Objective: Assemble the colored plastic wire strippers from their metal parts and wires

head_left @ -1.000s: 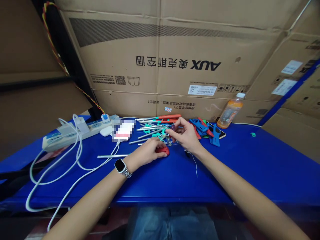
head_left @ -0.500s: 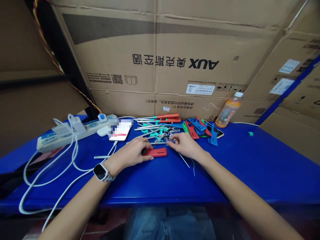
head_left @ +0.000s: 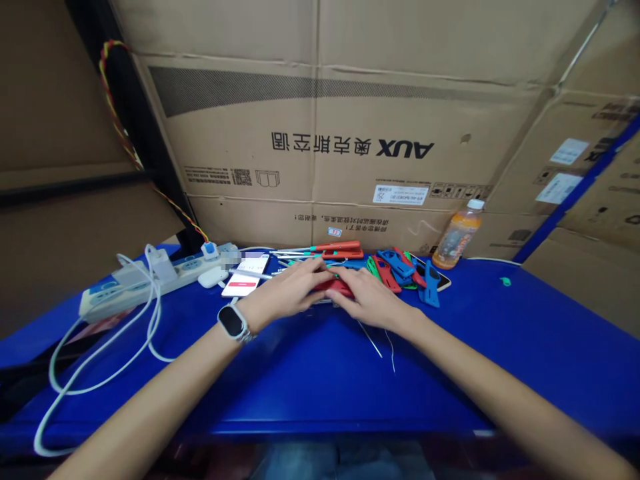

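Both of my hands meet over the pile of parts near the back of the table. Fingers of my left hand (head_left: 297,290) are closed around a red lighter handle (head_left: 340,288), and a metal tube (head_left: 250,274) sticks out leftward from under that hand, over the phone. My right hand (head_left: 367,297) grips the handle's right end, its thumb and fingers pressed on it. Much of the handle is hidden by the fingers. Behind lie orange-red long-nosed lighters (head_left: 343,255). To the right are loose red handle shells (head_left: 386,275) and blue ones (head_left: 429,283).
A lit phone (head_left: 245,283) and a power strip (head_left: 155,277) with white cables (head_left: 150,313) lie left. An orange drink bottle (head_left: 457,237) stands at back right, near a green piece (head_left: 506,282). Thin wire (head_left: 371,340) lies in front of my right hand. Cardboard (head_left: 350,100) walls the back.
My left hand has carried the red handle up and toward the pile, its tube now over the phone. My right hand has moved from the small parts onto the handle. The view has tilted slightly.
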The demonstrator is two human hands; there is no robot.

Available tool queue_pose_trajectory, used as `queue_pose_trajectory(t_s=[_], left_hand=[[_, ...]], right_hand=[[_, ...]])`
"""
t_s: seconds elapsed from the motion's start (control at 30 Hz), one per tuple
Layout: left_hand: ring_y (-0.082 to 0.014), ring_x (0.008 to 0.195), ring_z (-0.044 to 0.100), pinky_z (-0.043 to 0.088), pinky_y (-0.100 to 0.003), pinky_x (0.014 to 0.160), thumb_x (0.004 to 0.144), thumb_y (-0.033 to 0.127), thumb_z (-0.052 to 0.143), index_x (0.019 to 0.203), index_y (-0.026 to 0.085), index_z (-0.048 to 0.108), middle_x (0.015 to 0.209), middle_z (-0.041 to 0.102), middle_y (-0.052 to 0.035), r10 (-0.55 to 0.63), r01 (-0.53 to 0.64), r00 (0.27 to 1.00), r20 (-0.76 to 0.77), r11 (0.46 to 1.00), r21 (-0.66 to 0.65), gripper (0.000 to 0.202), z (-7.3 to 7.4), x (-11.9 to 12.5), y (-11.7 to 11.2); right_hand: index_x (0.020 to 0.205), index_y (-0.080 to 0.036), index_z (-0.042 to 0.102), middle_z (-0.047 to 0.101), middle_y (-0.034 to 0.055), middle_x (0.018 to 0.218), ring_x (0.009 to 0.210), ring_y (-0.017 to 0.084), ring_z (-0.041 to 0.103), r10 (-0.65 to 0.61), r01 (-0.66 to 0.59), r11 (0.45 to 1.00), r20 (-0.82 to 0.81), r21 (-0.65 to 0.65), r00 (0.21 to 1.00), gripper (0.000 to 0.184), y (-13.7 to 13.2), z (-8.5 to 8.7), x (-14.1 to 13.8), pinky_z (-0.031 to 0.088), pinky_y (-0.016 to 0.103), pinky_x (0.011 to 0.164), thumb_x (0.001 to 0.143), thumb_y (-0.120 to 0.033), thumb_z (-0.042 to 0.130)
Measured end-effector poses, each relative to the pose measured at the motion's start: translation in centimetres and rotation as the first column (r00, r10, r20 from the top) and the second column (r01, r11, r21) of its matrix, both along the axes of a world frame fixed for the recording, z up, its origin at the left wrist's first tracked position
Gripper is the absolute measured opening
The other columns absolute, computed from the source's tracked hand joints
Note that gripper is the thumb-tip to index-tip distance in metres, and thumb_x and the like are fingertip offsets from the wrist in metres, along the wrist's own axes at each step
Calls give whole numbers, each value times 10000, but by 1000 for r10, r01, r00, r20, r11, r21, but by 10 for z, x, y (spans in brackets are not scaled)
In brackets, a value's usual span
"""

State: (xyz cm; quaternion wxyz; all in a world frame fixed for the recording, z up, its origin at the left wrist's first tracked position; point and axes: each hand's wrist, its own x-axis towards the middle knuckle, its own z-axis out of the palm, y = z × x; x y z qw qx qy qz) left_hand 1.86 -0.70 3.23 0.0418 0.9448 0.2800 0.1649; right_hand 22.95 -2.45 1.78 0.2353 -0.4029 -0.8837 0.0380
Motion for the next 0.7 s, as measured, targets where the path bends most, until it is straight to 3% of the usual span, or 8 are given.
queue_pose_trajectory(t_s=[0.07,0.17,0.23,0.37,0.5,0.7], left_hand=[[-247,1082,565,451,-374,942,997,306,470,1284,174,534,1199,550,-127,-13,12,1000,28,999,44,322,8,5,23],[-266,1136,543,443,-379,934,942,285,566,1320,189,466,1236,547,-119,52,-62,996,75,989,133,403,13,4,64],[-259,1110,564,448,-360,897,926,218,561,1254,182,496,1203,572,-106,118,-133,988,99,978,163,336,12,1,90],[-238,950,611,457,-338,801,940,189,509,1114,177,590,1120,601,-96,265,-261,964,1,949,178,192,3,-2,127],[-241,991,599,454,-318,809,935,157,488,982,181,652,1035,598,-88,304,-291,952,-36,936,199,172,-13,4,146],[-201,768,616,453,-306,689,923,166,487,944,173,632,956,573,-72,368,-362,930,-4,916,174,146,-37,5,144]], right_hand=[[1320,-181,508,698,141,1132,962,280,655,-20,20,1000,33,-11,999,432,19,10,5,465,397,811,984,-447,451],[1411,-205,401,727,95,968,790,250,652,-32,32,999,39,-13,999,510,59,23,17,447,358,711,964,-437,483],[1348,-193,444,718,77,873,759,246,640,-40,40,999,62,1,997,461,87,28,25,427,345,686,971,-457,466],[1158,-194,557,701,88,912,810,233,621,-23,12,997,157,70,987,322,132,25,33,406,343,744,1001,-445,431],[1061,-176,612,660,130,1082,1026,270,550,-84,13,972,295,234,952,262,158,8,33,350,384,881,1007,-358,431],[1014,-172,640,603,118,1034,988,267,473,-171,77,942,270,327,948,234,165,-20,35,327,375,840,974,-325,468]])
